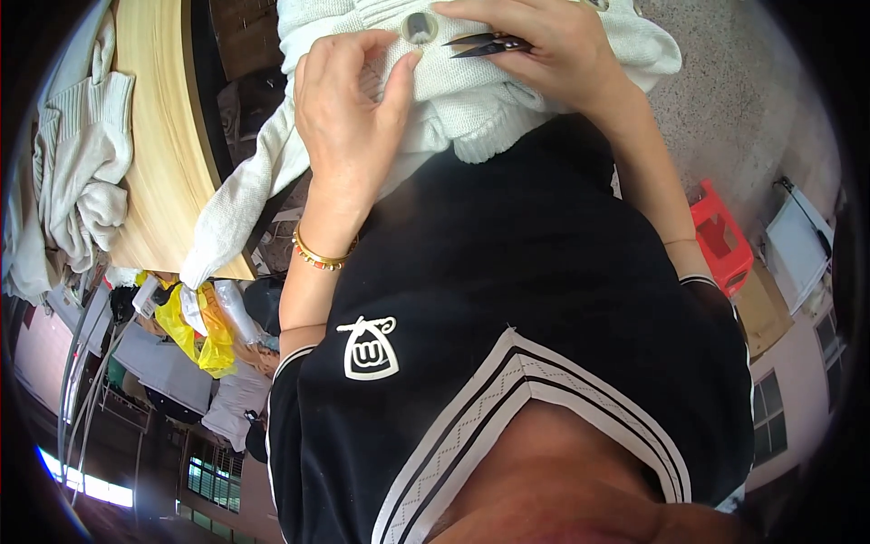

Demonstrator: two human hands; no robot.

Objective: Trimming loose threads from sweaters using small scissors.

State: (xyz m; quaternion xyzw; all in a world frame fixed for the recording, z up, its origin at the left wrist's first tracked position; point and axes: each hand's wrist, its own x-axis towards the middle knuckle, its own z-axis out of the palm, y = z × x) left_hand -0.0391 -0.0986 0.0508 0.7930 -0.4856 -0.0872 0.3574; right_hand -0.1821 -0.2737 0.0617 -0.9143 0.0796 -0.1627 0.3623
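A cream knitted sweater (476, 104) lies across my lap at the top of the view, its ribbed edge toward me. On it sits a round, pale-rimmed piece like a large button (419, 29), with a dark, shiny middle. My left hand (349, 109) rests on the knit just left of this piece, thumb and forefinger spread apart beside it. Small dark-bladed thread snips (489, 44) are in my right hand (557, 54). Their parted blades point left toward the button-like piece, and fingers hide the rest of them. The right forefinger reaches over the knit above the blades.
To the left stands a pale wooden table (163, 136), with grey knitwear (86, 159) on its far side. One cream sleeve (236, 213) hangs over the table's near corner. Yellow plastic bags (204, 331) lie below. A red plastic stool (720, 238) stands right, beside a cardboard box (759, 308).
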